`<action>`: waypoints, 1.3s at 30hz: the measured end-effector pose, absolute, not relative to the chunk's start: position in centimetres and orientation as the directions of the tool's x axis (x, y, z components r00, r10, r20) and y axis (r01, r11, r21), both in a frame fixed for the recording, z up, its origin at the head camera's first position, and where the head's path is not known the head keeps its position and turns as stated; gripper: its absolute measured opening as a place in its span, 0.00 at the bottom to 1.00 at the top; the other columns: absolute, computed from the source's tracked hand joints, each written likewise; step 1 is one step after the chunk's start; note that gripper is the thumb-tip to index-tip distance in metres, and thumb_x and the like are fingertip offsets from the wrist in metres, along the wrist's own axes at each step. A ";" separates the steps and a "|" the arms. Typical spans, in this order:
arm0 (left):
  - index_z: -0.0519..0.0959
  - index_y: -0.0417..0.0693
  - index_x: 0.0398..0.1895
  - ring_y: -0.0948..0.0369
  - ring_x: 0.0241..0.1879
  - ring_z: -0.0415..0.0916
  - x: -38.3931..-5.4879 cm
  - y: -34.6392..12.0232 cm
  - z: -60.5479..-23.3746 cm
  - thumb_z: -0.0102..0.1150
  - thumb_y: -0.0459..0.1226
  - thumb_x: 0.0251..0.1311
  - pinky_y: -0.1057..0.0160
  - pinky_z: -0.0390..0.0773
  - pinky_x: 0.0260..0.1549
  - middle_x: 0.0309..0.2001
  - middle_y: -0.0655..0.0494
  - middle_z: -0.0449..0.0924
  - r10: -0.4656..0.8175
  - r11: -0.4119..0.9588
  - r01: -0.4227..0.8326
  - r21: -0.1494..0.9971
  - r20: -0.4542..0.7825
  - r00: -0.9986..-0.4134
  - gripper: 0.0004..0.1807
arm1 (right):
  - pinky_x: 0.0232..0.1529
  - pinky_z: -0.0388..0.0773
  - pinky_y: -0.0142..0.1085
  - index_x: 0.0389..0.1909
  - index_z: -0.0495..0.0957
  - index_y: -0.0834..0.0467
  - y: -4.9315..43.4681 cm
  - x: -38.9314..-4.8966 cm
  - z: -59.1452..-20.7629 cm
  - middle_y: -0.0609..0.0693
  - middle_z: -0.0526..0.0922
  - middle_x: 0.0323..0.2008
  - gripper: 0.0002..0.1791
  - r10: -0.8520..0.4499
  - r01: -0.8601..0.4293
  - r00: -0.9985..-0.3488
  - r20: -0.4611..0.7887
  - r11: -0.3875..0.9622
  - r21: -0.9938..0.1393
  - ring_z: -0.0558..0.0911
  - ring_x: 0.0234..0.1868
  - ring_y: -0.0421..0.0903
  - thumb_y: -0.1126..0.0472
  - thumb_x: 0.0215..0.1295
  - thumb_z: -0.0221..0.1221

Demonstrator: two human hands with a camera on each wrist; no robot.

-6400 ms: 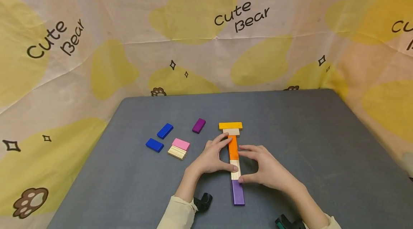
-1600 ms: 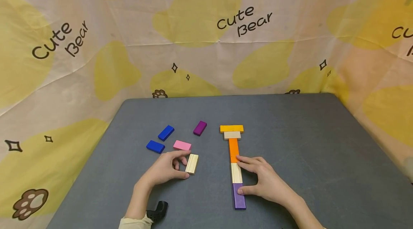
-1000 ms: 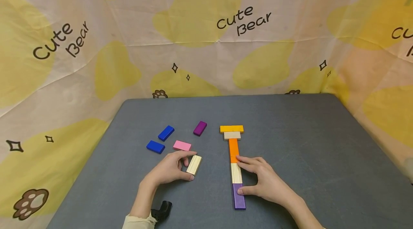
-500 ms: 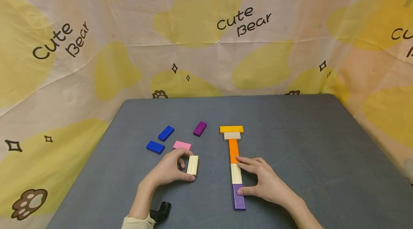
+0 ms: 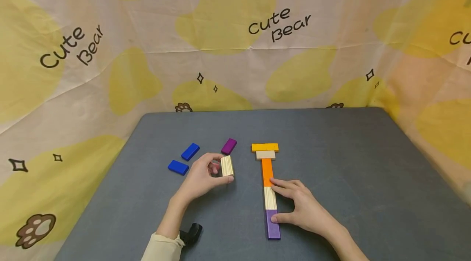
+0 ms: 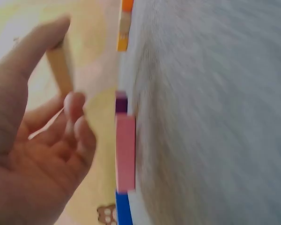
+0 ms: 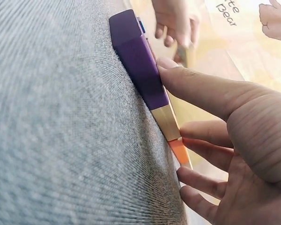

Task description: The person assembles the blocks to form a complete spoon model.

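Observation:
My left hand (image 5: 200,177) pinches a bare wooden block (image 5: 227,166) between thumb and fingers. In the left wrist view this block is lifted off the table. A line of blocks lies on the table: a yellow block (image 5: 265,147) crosswise at the far end, a pale block (image 5: 265,155), an orange block (image 5: 267,169), another bare wooden block (image 5: 270,199) and a purple block (image 5: 273,231) nearest. My right hand (image 5: 305,210) rests along the line, thumb on the purple block, fingertips by the orange and wooden ones. A pink block (image 6: 125,152) shows in the left wrist view.
Two blue blocks, one nearer (image 5: 178,167) and one farther (image 5: 190,152), lie left of my left hand. A dark magenta block (image 5: 229,146) lies just beyond the held block. The grey table (image 5: 331,142) meets a patterned cloth (image 5: 235,69) at its back edge.
My left hand first took the wooden block from beside the pink one and turned it. Just now it has moved it up and away, covering the pink block. The right hand has stayed lately.

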State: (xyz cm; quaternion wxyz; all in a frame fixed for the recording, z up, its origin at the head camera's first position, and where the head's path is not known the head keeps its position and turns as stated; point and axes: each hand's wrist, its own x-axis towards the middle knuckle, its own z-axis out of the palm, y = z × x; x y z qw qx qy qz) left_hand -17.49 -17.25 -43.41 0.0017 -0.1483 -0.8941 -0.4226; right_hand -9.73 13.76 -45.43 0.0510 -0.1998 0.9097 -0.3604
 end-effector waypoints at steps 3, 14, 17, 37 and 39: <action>0.77 0.51 0.57 0.58 0.34 0.71 -19.0 -15.5 -43.0 0.79 0.51 0.43 0.59 0.73 0.31 0.43 0.50 0.76 0.229 0.608 0.300 0.735 0.199 -0.953 0.37 | 0.59 0.66 0.55 0.65 0.75 0.54 13.8 -9.8 -45.5 0.39 0.68 0.68 0.46 -0.407 -0.341 -0.911 0.065 0.656 -0.673 0.65 0.61 0.46 0.37 0.45 0.74; 0.74 0.45 0.62 0.59 0.42 0.70 -24.5 -5.3 -41.1 0.75 0.51 0.50 0.61 0.74 0.38 0.54 0.51 0.74 0.310 0.639 0.382 0.668 0.232 -0.922 0.38 | 0.58 0.67 0.54 0.65 0.76 0.54 14.7 -9.9 -45.6 0.40 0.68 0.68 0.45 -0.417 -0.355 -0.906 0.074 0.653 -0.669 0.66 0.60 0.45 0.37 0.46 0.73; 0.74 0.46 0.63 0.58 0.44 0.71 -25.6 -3.6 -41.2 0.75 0.52 0.50 0.58 0.72 0.43 0.54 0.51 0.75 0.312 0.673 0.366 0.643 0.203 -0.928 0.38 | 0.58 0.66 0.55 0.65 0.75 0.55 14.9 -10.1 -45.6 0.41 0.68 0.68 0.45 -0.427 -0.367 -0.900 0.081 0.646 -0.669 0.65 0.61 0.46 0.37 0.46 0.73; 0.72 0.48 0.65 0.50 0.58 0.66 -28.6 0.1 -42.9 0.74 0.51 0.52 0.46 0.61 0.60 0.60 0.52 0.73 0.223 0.733 0.224 0.643 0.084 -0.971 0.38 | 0.59 0.66 0.54 0.65 0.75 0.55 15.5 -11.3 -45.7 0.42 0.68 0.68 0.44 -0.467 -0.408 -0.878 0.103 0.620 -0.671 0.65 0.61 0.45 0.40 0.47 0.74; 0.73 0.48 0.65 0.50 0.59 0.67 -28.7 0.1 -43.1 0.74 0.51 0.52 0.45 0.61 0.61 0.60 0.52 0.73 0.226 0.728 0.219 0.650 0.073 -0.971 0.38 | 0.59 0.65 0.54 0.65 0.75 0.55 15.6 -11.3 -45.7 0.42 0.68 0.69 0.44 -0.468 -0.402 -0.879 0.094 0.620 -0.674 0.65 0.61 0.45 0.40 0.47 0.74</action>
